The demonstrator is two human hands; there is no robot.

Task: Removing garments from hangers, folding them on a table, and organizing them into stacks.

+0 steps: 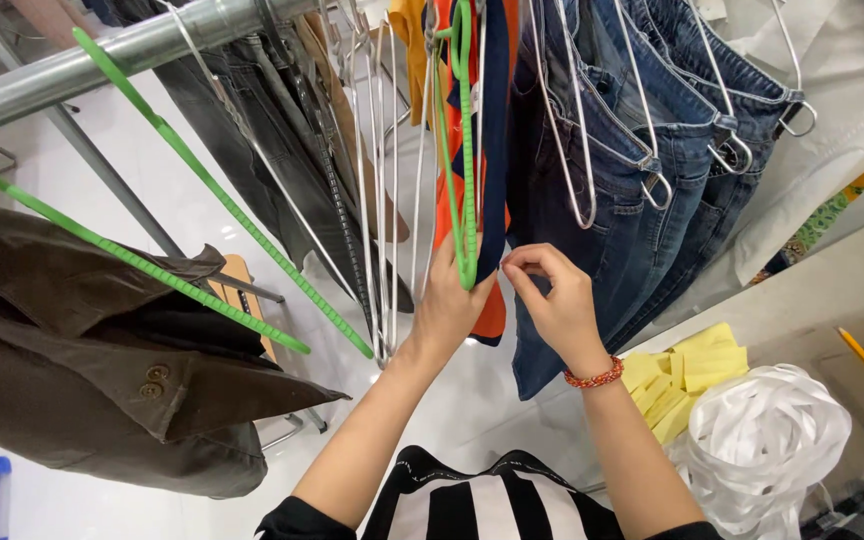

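A bright green hanger (466,150) carries a garment (492,130) in orange and navy. Right of it hang blue jeans (642,200); left, a dark brown jacket (82,350). Near right lie yellow slips (682,375) and white tape (772,440). The right wrist wears a red bead bracelet (593,378). The near top (472,500) is striped black and white.

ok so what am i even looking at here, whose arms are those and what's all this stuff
One picture, taken by a camera worn on a person's head, looking down at their own two bare hands. The left hand grips the bottom of a green hanger that carries an orange and navy garment. The right hand, with a red bead bracelet, pinches the garment's edge. Around them a metal rail holds blue jeans on wire hangers and a brown jacket. At right lie yellow paper slips and a bundle of white tape.
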